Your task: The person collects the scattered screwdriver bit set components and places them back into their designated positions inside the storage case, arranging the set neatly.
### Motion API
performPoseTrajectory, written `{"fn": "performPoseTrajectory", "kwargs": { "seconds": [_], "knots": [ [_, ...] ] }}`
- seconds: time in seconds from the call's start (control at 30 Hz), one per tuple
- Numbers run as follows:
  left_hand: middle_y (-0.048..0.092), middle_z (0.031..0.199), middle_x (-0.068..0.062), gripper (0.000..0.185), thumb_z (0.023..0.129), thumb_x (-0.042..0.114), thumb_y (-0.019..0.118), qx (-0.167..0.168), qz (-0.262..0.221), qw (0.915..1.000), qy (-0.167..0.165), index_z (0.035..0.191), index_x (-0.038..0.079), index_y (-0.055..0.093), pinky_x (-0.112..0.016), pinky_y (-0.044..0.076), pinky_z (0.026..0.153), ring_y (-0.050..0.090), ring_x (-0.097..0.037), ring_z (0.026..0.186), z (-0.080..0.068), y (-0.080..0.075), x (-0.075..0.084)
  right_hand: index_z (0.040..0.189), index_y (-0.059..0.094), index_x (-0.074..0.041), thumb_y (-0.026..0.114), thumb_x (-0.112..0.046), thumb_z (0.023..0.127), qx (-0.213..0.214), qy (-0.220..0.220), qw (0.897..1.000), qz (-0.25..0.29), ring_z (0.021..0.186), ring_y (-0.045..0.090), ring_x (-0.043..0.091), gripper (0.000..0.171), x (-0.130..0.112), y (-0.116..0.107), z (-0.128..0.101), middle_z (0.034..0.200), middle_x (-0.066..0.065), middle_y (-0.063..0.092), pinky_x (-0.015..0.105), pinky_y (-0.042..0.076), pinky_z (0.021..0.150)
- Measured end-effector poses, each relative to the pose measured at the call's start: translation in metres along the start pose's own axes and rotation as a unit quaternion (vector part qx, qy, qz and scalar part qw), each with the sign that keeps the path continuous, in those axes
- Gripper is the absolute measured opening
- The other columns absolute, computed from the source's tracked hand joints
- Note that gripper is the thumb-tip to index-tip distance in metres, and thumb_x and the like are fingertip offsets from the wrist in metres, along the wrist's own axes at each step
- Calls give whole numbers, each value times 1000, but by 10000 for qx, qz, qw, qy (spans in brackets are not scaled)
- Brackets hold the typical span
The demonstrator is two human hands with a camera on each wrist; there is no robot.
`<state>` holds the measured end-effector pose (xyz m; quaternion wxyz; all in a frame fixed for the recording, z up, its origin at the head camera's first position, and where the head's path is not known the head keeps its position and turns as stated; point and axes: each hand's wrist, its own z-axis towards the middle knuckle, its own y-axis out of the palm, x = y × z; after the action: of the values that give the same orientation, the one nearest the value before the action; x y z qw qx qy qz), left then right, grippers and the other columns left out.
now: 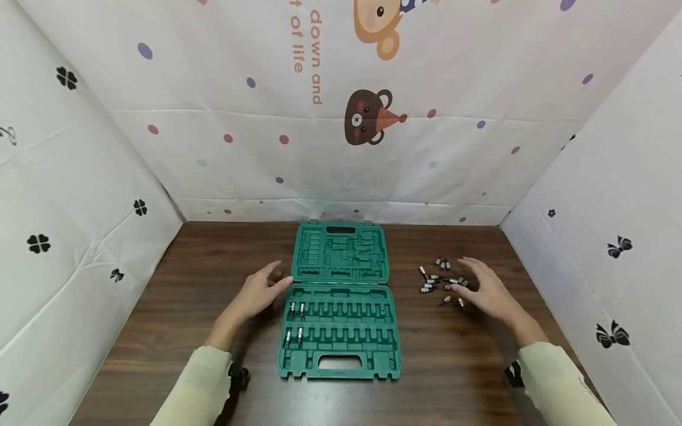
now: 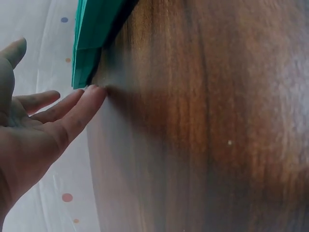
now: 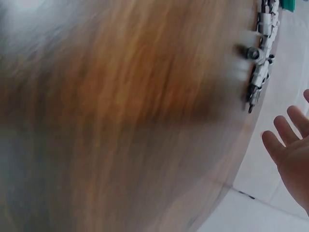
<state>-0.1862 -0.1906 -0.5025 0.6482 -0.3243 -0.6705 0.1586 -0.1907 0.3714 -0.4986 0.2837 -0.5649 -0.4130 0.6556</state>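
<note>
A: What sits at the left of the head view?

B: The left hand [image 1: 259,294], fingers straight and relaxed, holding nothing. Its fingertips reach the left edge of the green tool case [image 1: 339,299], about where lid and base meet. In the left wrist view the fingers [image 2: 77,108] lie extended with their tips at the case corner [image 2: 91,43]; whether they truly touch it I cannot tell.

A: And the case itself?

B: It lies open flat in the middle of the frame on the brown worktop [image 1: 160,307], lid toward the back wall, base nearer the person. Four bit sockets [image 1: 295,322] stand in the leftmost slots of the base, two in each row.

A: Further right?

B: A loose scatter of bit sockets [image 1: 439,278] lies on the worktop, right of the case and apart from it. The right hand [image 1: 487,290] is spread over the right side of that scatter, fingers apart and straight, gripping nothing. The right wrist view is blurred; it shows the sockets [image 3: 260,53] at upper right and the open fingers [image 3: 289,140] at the right edge.
</note>
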Motion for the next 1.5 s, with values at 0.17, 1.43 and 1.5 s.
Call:
{"fn": "performPoseTrajectory", "kwargs": {
  "seconds": [0.17, 1.43, 1.5],
  "knots": [
    [60, 139, -21, 73, 104, 49, 59, -87, -545, 9983, -173, 158, 4, 37, -42, 63, 84, 71, -29, 107, 1, 2, -2, 155, 38, -1, 69, -40, 99, 72, 171, 9998, 122, 142, 31, 57, 75, 9, 0, -8, 158, 32, 32, 77, 33, 104],
    [64, 119, -22, 30, 105, 17, 62, -287, -1778, 9818, -605, 126, -4, 67, -41, 65, 75, 69, -26, 101, 5, 17, -2, 115, 70, -9, 77, -36, 94, 151, 370, 9987, -326, 78, 55, 9, 34, 18, 12, -24, 93, -3, 67, 27, 46, 66],
    [65, 119, -21, 29, 105, 16, 63, -305, -1754, 9819, -647, 125, -3, 68, -40, 65, 74, 70, -24, 98, 5, 18, -3, 114, 71, -9, 78, -35, 93, 145, 372, 9985, -362, 76, 55, 8, 34, 16, 13, -24, 92, -4, 67, 27, 46, 66]
  ]
}}
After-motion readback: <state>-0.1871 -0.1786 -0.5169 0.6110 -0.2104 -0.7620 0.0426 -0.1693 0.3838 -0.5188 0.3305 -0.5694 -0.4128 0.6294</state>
